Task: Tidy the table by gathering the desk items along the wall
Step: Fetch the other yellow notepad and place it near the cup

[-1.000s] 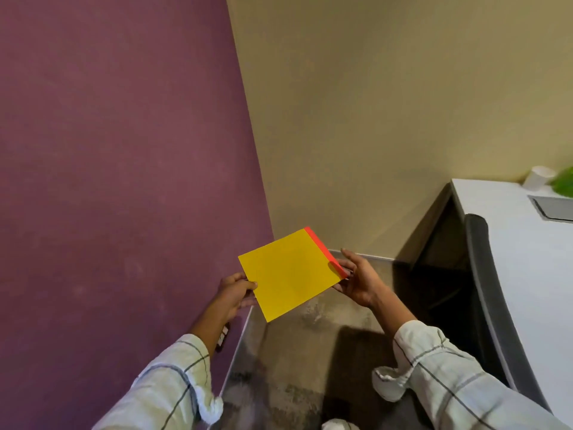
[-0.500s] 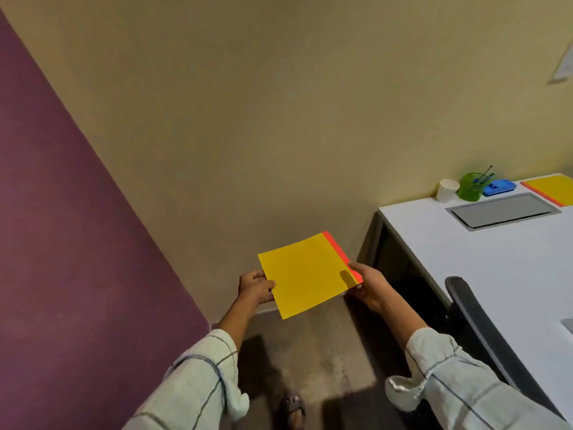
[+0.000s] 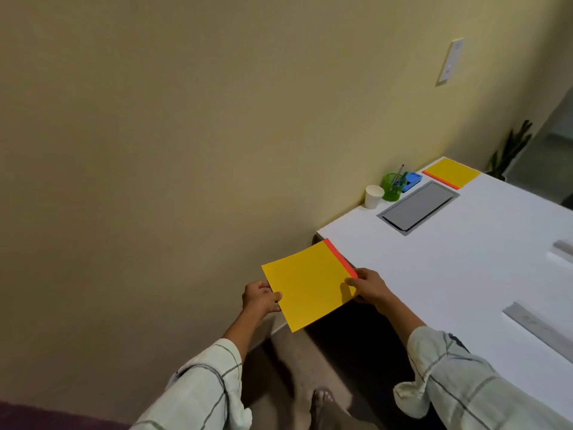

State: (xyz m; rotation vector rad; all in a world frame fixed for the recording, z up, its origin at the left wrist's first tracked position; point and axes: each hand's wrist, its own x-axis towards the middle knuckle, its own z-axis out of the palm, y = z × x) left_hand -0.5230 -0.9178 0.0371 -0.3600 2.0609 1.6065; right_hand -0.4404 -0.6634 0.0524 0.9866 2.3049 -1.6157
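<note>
Both hands hold one yellow sheet [image 3: 310, 282] with a red strip along its far right edge, lifted in the air just off the near left corner of the white tabletop [image 3: 465, 274]. The left hand [image 3: 260, 297] pinches the sheet's left edge, fingers [image 3: 274, 297] closed on it with the thumb on top. The right hand [image 3: 367, 287] grips the right edge near the red strip, thumb pressed on the yellow face and the other fingers hidden beneath the paper. The sheet lies between the two sets of fingers, tilted slightly, its near corner hanging over the floor.

Well beyond the right fingers, along the beige wall [image 3: 186, 135], stand a white paper cup [image 3: 373, 196], a green pen holder [image 3: 392, 187] with pens in it, and a blue item [image 3: 411, 180] just behind the holder. Farther along the wall lies a second yellow sheet with a red edge [image 3: 451, 174], flat on the tabletop. A grey recessed panel [image 3: 417, 207] sits in the tabletop just beside the cup and holder. To the right of the right fingers, a grey ruler-like strip [image 3: 539, 328] lies on the tabletop.
</note>
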